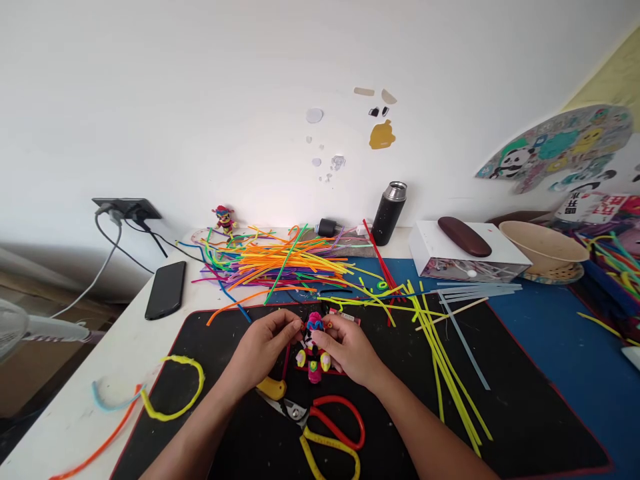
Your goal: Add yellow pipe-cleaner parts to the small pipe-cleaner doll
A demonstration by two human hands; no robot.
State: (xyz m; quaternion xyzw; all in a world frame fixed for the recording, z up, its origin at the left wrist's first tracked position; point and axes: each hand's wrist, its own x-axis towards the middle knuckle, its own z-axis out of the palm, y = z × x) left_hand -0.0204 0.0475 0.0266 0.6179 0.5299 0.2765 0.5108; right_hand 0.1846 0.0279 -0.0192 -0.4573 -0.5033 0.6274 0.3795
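The left hand (267, 343) and right hand (353, 348) are closed from either side on a small figure (315, 352) at lower centre, presumably to steady it. A black mat (525, 420) is spread beneath as an apparent work surface; pipe cleaners (285, 259) are heaped mid-frame, scissors (299, 413) laid bottom centre, both probably for easy reach.
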